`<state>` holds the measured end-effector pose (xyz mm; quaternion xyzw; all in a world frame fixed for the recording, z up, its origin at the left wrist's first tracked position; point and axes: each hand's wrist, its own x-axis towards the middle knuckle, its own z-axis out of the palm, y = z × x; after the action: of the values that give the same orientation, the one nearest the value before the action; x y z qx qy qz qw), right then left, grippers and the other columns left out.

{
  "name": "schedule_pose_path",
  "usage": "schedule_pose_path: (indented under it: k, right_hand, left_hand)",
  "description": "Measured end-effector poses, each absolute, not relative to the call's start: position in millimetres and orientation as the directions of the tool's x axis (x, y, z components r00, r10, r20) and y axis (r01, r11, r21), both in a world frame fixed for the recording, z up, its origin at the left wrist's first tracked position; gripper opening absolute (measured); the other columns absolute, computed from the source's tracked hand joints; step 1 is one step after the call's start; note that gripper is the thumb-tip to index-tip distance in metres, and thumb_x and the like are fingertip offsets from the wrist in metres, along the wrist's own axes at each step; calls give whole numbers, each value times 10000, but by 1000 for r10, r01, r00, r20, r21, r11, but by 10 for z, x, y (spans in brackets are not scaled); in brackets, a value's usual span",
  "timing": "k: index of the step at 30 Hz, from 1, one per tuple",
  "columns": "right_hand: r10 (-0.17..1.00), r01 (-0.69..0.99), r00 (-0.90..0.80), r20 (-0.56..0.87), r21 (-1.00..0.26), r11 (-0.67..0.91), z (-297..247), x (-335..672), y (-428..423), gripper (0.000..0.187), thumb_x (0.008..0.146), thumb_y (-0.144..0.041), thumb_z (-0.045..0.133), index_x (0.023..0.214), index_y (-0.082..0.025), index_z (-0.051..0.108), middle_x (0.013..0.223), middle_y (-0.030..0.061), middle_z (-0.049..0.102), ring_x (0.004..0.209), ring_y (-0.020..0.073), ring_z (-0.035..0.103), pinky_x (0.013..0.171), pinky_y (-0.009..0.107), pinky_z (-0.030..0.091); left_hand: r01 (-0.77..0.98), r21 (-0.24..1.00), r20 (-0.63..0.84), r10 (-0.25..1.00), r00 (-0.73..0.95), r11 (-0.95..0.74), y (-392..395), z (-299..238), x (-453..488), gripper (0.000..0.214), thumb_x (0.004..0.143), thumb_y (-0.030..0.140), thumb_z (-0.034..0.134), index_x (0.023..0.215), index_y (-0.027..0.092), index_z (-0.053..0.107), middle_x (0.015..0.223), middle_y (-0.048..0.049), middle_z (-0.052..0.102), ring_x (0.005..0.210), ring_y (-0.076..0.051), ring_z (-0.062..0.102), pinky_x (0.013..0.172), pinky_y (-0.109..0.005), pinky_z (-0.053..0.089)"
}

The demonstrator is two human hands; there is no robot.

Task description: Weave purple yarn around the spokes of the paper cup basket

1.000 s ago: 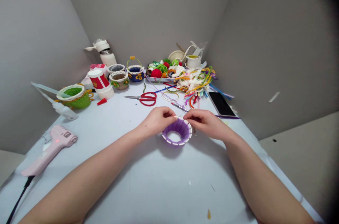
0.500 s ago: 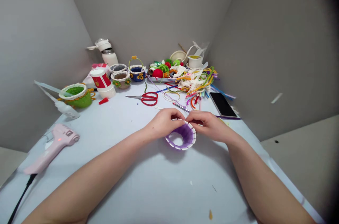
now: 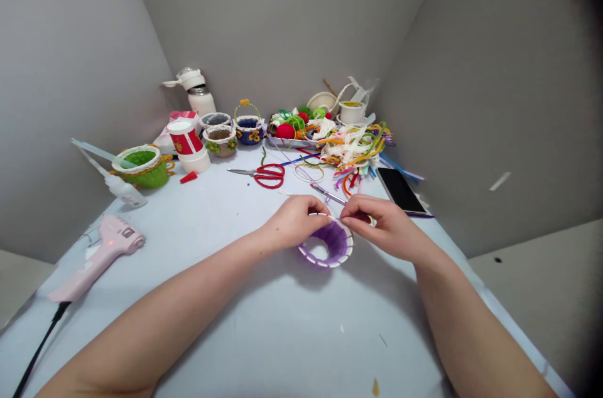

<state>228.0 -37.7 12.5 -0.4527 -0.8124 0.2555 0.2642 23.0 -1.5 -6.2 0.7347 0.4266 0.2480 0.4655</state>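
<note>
A white cup (image 3: 335, 252) with notches round its rim and purple yarn on its inside wall is tilted just above or on the table; I cannot tell which. My left hand (image 3: 298, 220) grips its far left rim, thumb over the edge and fingers outside. Beside the right rim, my right hand (image 3: 377, 223) pinches thumb and forefinger together, apparently on a strand of purple yarn too thin to see well there. A purple yarn strand (image 3: 326, 199) trails from the back of the table toward the cup. Just beyond my hands lies a slim pen-like tool (image 3: 328, 194).
Red-handled scissors (image 3: 271, 176) lie beyond my left hand. A pink glue gun (image 3: 101, 253), a glue bottle (image 3: 123, 189) and a green bowl (image 3: 148, 175) are at left. Small decorated baskets (image 3: 249, 130), a yarn tray (image 3: 292, 142), a craft-strip pile (image 3: 353, 150) and a phone (image 3: 402, 189) stand behind.
My right hand has moved slightly right, away from the cup's rim. My left hand keeps its grip. The whole view has shifted a little.
</note>
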Motion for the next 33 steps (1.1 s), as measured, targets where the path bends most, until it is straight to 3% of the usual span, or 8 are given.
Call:
schedule_pose_path:
  k: [6, 20, 33]
  right_hand:
    - [800, 583, -546, 247, -573, 575, 154, 2292, -394, 107, 887, -222, 541, 824, -179, 616, 785, 31, 598, 714, 128, 534, 655, 252, 415]
    - [743, 561, -621, 250, -519, 644, 190, 2306, -431, 91, 874, -188, 537, 834, -185, 618, 780, 36, 612, 734, 145, 539, 672, 269, 415]
    - [761, 576, -609, 222, -536, 617, 205, 2407, -397, 126, 858, -170, 526, 813, -193, 641, 782, 40, 633, 728, 156, 547, 686, 285, 423]
  left_hand:
    - [392, 903, -49, 864, 501, -176, -21, -62, 231, 188, 723, 291, 576, 811, 160, 679, 816, -13, 697, 754, -151, 623, 656, -241, 465]
    - [412, 894, -58, 867, 495, -175, -36, -55, 244, 191, 728, 302, 572, 796, 159, 680, 804, -18, 692, 738, -145, 606, 638, -232, 450]
    - [399, 906, -76, 874, 479, -140, -46, -22, 237, 184, 723, 296, 581, 801, 160, 678, 792, -14, 681, 708, -134, 586, 676, -238, 464]
